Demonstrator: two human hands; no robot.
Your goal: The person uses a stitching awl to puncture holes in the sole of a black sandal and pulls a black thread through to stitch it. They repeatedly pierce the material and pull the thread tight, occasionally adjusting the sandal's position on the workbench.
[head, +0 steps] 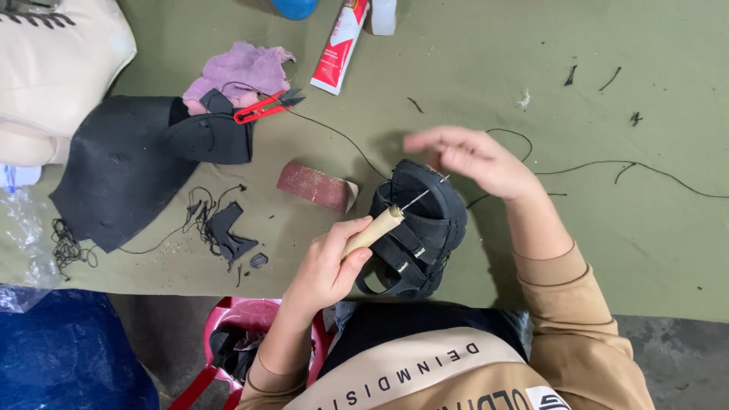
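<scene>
Left hand [326,266] closed tight around the wooden handle of a stitching awl [380,225], grip fully wrapped, metal needle pointing up and right at the black sandal [418,231]. Sandal sitting at the near edge of the table [471,68], toe away from the body, straps facing up, needle tip just over the footbed. Right hand [474,159] hovering above the far end of the sandal, fingers spread and blurred, grip loose and open; hard to tell whether thread is pinched there. Thin black thread [630,167] trailing off across the green cloth to the right, another strand curving left toward the red thread snips [262,108]. Snips lying on a black cut piece of sole material [205,137], just beside a crumpled pink rag [243,68]. Strip of reddish sandpaper [315,186] lying flat between the snips and the sandal, near the sandal's left side. Red-and-white glue tube [342,42] at the top, well apart from the work. Large sheet of black rubber [114,175] at the left, small black offcuts [228,231] and tangled thread beside it. Red plastic stool [243,326] below the table edge.
</scene>
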